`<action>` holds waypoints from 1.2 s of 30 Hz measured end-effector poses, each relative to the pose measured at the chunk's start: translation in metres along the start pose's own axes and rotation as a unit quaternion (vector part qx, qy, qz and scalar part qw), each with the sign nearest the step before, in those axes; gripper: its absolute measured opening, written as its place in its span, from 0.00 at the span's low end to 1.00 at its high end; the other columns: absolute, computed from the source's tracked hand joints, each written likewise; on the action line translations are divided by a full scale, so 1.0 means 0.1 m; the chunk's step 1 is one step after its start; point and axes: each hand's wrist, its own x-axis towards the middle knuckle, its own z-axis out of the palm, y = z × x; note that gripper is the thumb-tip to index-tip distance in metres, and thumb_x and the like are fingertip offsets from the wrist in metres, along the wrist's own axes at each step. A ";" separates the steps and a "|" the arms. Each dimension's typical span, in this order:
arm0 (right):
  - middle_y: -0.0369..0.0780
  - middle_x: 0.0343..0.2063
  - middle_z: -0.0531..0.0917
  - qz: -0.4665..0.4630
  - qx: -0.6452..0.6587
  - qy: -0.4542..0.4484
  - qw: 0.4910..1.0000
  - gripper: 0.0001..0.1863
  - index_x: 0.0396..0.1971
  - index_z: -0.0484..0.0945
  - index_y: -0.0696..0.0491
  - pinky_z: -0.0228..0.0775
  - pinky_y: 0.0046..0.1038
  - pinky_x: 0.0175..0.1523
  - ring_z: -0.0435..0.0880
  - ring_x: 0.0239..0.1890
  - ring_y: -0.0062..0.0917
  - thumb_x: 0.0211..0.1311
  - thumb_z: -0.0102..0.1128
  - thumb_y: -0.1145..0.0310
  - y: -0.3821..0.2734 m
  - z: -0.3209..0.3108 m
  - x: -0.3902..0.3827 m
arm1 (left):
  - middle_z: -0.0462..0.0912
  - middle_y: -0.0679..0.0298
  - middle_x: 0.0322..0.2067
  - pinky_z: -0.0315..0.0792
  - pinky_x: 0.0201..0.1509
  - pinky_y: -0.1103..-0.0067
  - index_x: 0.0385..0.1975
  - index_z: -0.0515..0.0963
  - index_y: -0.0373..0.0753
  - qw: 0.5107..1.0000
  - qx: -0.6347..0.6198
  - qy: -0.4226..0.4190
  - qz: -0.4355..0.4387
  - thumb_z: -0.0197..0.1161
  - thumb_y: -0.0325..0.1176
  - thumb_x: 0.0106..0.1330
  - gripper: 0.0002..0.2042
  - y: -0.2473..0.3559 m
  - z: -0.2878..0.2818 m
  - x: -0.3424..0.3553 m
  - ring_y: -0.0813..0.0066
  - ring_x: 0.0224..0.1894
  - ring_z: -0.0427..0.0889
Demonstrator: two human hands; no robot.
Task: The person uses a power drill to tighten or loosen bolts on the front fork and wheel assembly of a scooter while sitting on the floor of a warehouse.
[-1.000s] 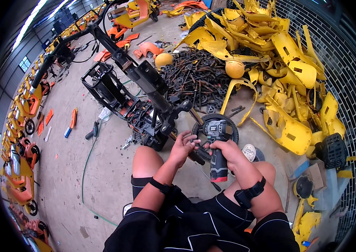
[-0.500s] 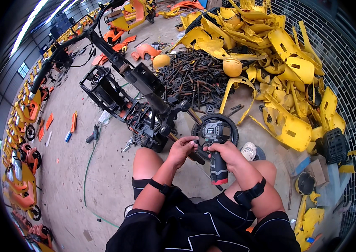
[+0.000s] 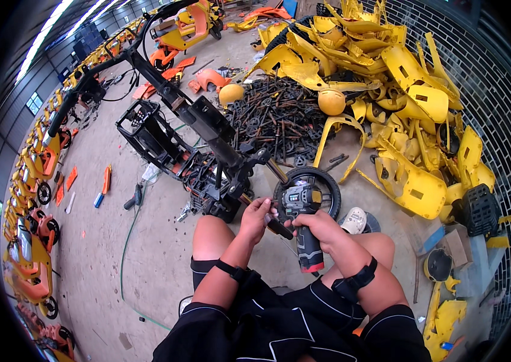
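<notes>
My right hand is wrapped round the grip of a cordless impact wrench, grey and black with a red-edged base. The tool's head points away from me, over the spoked wheel. Close to its left, my left hand has its fingers pinched together; whatever lies between the fingertips is too small to make out. That hand is beside the lower end of a fork leg. The fork belongs to a stripped black scooter frame, which leans across in front of me with its handlebar at upper left.
A heap of dark metal parts lies beyond the frame. Yellow plastic panels pile up by the brick wall. On the left floor are another power tool and a green hose. Scooters line the left side.
The impact wrench has shifted slightly left, its head turned a little more to the right. My left hand has drawn slightly left, away from the tool's head.
</notes>
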 end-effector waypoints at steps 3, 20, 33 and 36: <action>0.42 0.37 0.87 0.002 0.020 -0.018 1.000 0.15 0.43 0.81 0.62 0.78 0.24 0.35 0.82 0.28 0.21 0.56 0.57 0.73 -0.02 -0.03 -0.04 | 0.82 0.61 0.39 0.76 0.41 0.78 0.47 0.76 0.34 1.000 -0.024 -0.016 0.002 0.57 0.35 0.74 0.11 -0.03 -0.03 -0.02 0.76 0.34 0.79; 0.44 0.37 0.87 -0.010 -0.014 -0.064 0.998 0.16 0.46 0.79 0.61 0.77 0.21 0.36 0.82 0.28 0.20 0.58 0.59 0.72 -0.09 -0.16 -0.15 | 0.77 0.64 0.24 0.72 0.30 0.77 0.41 0.76 0.36 0.997 0.017 -0.074 -0.029 0.57 0.42 0.73 0.13 0.20 -0.05 -0.08 0.75 0.24 0.75; 0.43 0.37 0.87 -0.012 -0.005 -0.066 0.998 0.15 0.45 0.80 0.60 0.77 0.23 0.35 0.82 0.29 0.21 0.57 0.59 0.73 -0.06 -0.16 -0.08 | 0.77 0.66 0.23 0.69 0.28 0.80 0.39 0.75 0.37 0.998 -0.030 -0.050 -0.035 0.57 0.44 0.73 0.14 0.15 -0.02 -0.04 0.75 0.22 0.74; 0.42 0.37 0.87 0.005 0.024 -0.040 0.999 0.15 0.44 0.80 0.60 0.77 0.24 0.34 0.82 0.28 0.21 0.58 0.58 0.72 0.01 -0.14 0.04 | 0.78 0.65 0.25 0.70 0.31 0.80 0.40 0.75 0.38 0.997 -0.045 -0.034 -0.053 0.56 0.45 0.74 0.15 0.14 0.00 0.05 0.75 0.25 0.75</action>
